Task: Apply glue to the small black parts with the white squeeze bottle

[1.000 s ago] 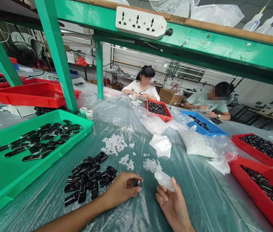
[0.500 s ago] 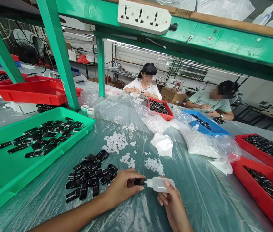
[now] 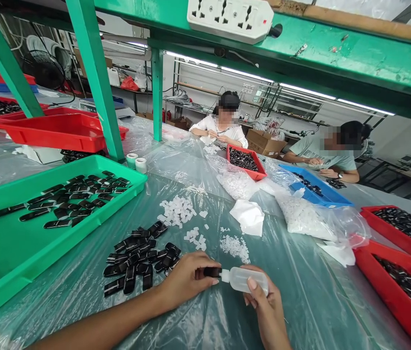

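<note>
My left hand [image 3: 187, 278] pinches a small black plastic piece [image 3: 211, 272] between thumb and fingertips. Closed around a translucent white squeeze bottle [image 3: 247, 280] is my right hand [image 3: 265, 301]. The bottle lies nearly level, its nozzle end pointing left against the near end of the black piece; whether the tip is inside it I cannot make out. A heap of similar black pieces [image 3: 136, 257] lies left of my left hand. Beyond my hands are a pile of tiny white bits [image 3: 235, 249] and a larger pile of white chips [image 3: 178, 212].
A green tray [image 3: 5, 277] with black pieces stands at left. Red trays [image 3: 391, 301] line the right side. Clear bags [image 3: 300, 214] of white parts and a crumpled white cloth [image 3: 247, 217] lie ahead. Two people sit across the table. A green frame carries a power strip [image 3: 231, 19] overhead.
The view has shifted slightly, so the scene sits a little to the right. The black piece and bottle nozzle stay together; the bottle tilts slightly more down to the right.
</note>
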### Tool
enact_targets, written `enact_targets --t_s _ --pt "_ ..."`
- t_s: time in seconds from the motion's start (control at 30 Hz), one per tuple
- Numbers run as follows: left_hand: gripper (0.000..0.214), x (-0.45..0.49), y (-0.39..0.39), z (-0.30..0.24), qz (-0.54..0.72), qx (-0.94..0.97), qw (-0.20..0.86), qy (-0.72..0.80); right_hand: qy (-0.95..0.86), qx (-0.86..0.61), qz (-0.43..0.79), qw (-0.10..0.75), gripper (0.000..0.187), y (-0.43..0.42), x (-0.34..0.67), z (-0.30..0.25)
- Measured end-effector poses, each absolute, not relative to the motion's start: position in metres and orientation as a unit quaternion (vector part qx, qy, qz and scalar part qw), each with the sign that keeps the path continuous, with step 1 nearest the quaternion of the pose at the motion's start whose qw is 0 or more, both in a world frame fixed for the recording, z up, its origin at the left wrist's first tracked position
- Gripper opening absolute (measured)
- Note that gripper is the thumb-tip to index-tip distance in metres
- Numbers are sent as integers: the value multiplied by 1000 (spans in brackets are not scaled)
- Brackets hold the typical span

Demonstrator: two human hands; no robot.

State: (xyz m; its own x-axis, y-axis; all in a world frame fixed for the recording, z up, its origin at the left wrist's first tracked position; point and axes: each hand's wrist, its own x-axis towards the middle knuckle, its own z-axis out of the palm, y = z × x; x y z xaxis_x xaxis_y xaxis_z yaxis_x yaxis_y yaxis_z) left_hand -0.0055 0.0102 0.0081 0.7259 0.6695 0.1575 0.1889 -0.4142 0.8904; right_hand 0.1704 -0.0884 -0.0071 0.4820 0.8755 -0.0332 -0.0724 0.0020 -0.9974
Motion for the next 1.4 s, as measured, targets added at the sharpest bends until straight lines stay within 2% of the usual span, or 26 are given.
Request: enact_targets --t_s 0.23,0.83,1.13,1.27,1.4 --pt "25 -7 10 8 245 802 472 271 -347 -635 354 593 38 -91 172 -6" --pt "29 -7 10 6 244 806 463 276 -348 -647 269 623 34 -92 158 9" --pt "27 -7 9 7 244 806 462 278 -347 -643 296 615 35 -91 163 6" --pt "23 -7 9 9 244 794 481 282 -343 -623 362 602 39 -90 170 -2" --pt "26 -6 10 7 264 748 543 276 -286 -549 447 645 36 -87 170 -7"
